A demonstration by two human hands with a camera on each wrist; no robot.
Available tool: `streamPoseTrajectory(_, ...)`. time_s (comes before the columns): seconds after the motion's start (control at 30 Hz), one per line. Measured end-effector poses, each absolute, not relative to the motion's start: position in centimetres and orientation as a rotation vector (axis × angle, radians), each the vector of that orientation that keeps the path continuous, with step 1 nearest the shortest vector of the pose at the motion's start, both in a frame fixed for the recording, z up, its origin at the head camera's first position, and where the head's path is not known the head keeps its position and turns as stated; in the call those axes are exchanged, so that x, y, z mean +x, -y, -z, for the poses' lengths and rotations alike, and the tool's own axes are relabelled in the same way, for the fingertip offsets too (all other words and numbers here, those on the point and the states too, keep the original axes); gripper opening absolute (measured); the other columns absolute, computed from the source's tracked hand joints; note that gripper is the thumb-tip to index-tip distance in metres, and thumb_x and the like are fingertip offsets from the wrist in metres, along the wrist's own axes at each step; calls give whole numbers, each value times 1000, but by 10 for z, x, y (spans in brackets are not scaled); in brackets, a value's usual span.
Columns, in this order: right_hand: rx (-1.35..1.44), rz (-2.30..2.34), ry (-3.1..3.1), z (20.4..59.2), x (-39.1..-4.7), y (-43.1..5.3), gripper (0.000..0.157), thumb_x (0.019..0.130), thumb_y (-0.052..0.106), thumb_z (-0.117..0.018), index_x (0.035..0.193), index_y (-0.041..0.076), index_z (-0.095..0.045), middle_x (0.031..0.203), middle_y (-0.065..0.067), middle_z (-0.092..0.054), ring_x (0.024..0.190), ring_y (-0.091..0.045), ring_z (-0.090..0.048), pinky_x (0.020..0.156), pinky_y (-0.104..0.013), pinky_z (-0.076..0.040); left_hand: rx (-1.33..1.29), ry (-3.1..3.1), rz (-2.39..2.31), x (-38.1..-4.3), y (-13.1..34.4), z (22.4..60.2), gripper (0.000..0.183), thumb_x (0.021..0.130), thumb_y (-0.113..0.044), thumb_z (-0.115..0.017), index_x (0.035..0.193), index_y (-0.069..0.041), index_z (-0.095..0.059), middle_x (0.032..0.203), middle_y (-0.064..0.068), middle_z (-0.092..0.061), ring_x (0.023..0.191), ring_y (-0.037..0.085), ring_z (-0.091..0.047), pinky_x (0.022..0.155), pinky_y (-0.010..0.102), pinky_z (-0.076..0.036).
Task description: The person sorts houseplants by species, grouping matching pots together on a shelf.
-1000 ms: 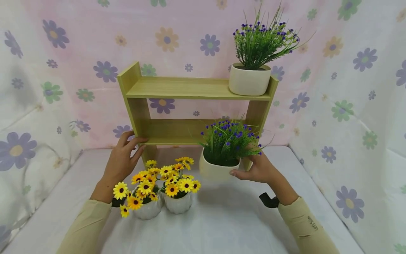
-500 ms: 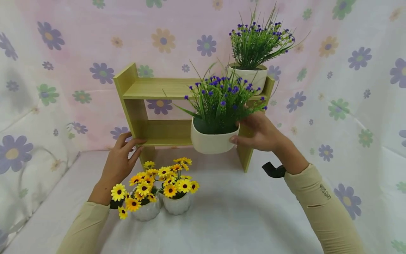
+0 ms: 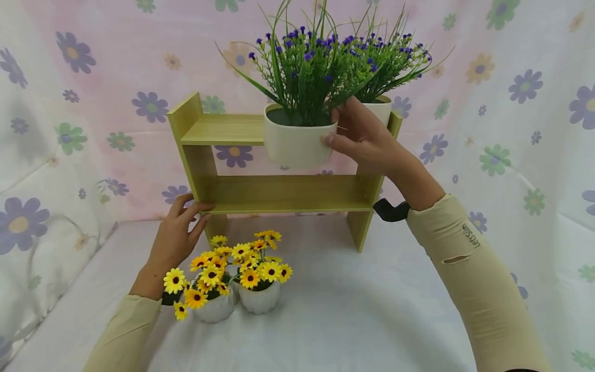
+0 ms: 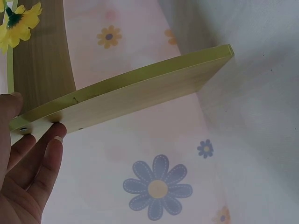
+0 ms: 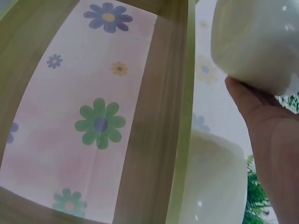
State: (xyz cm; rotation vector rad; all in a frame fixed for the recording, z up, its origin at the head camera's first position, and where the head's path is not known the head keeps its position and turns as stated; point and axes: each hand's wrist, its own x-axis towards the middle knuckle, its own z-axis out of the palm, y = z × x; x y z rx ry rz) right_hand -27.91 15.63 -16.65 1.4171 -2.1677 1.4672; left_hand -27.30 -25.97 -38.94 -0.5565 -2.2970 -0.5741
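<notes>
Right hand (image 3: 372, 142): at 2 o'clock from the view's centre, grips a planter's rim
Held planter (image 3: 297, 144): cream, purple-flowered, upright at 12 o'clock, before the wooden shelf (image 3: 288, 194)
Second planter (image 3: 381, 111): 1 to 2 o'clock, partly hidden
Left hand (image 3: 176, 235): 8 o'clock, holds the shelf's side
Yellow-flowered pots (image 3: 260, 299): two, 7 o'clock
</notes>
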Motion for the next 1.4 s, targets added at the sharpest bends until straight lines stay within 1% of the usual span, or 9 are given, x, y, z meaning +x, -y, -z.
streamPoseTrajectory(0.2,1220,-1389,2323,156,-287,-135,26,102,9,-56,115,6,-34,104,-9,-40,97,-23,-53,77,-28,-48,-573,2287,582,-274,260,390,34,90,-8,-75,122,-16,-67,135,15,-49,99,34,-61,75,50,-58)
streamPoseTrajectory(0.4,1120,-1286,2433,147,-284,-118,25,105,15,-48,119,2,-32,94,-10,-37,85,-21,-42,71,-29,-38,-575,2288,604,-272,261,389,34,89,-7,-75,121,-16,-68,135,15,-49,99,36,-62,77,51,-58)
streamPoseTrajectory(0.87,1028,-1462,2402,148,-302,-105,27,106,12,-43,127,0,-30,91,-9,-29,85,-20,-35,73,-29,-35,-554,2303,573,-272,260,388,32,91,-8,-74,121,-15,-67,135,17,-49,104,38,-60,78,54,-57)
streamPoseTrajectory(0.97,1034,-1461,2390,149,-301,-104,35,106,9,-43,135,-1,-27,105,-13,-39,96,-17,-45,80,-26,-41,-556,2299,568,-272,260,387,32,90,-7,-74,121,-14,-67,134,17,-50,101,37,-60,77,53,-57)
streamPoseTrajectory(1.03,1013,-1459,2405,150,-297,-104,43,105,9,-44,141,2,-21,131,-17,-42,121,-13,-48,96,-21,-44,-564,2300,569,-272,261,387,32,91,-9,-74,122,-14,-67,134,16,-49,100,36,-60,76,51,-57)
streamPoseTrajectory(1.13,996,-1423,2422,153,-287,-106,55,104,8,-47,147,5,-13,161,-16,-20,150,-14,-24,118,-30,-30,-575,2309,575,-271,261,386,31,92,-12,-72,123,-15,-67,135,15,-49,102,34,-60,77,50,-58)
streamPoseTrajectory(1.17,1004,-1401,2414,155,-282,-106,58,104,7,-49,148,4,-11,163,-16,-14,152,-16,-16,120,-33,-25,-575,2310,575,-270,261,386,30,93,-12,-72,123,-14,-67,136,15,-49,103,34,-59,78,50,-57)
streamPoseTrajectory(1.23,1026,-1333,2384,160,-273,-108,63,101,6,-54,148,1,-12,162,-18,-14,153,-21,-12,122,-38,-21,-576,2312,583,-270,261,386,30,94,-13,-71,123,-14,-67,136,15,-49,105,34,-59,79,50,-57)
streamPoseTrajectory(1.4,1104,-1184,2240,183,-249,-114,67,95,3,-63,144,-6,-17,156,-21,-21,153,-27,-17,123,-42,-19,-569,2317,589,-270,261,386,30,94,-14,-71,123,-16,-67,137,15,-48,105,35,-60,81,51,-57)
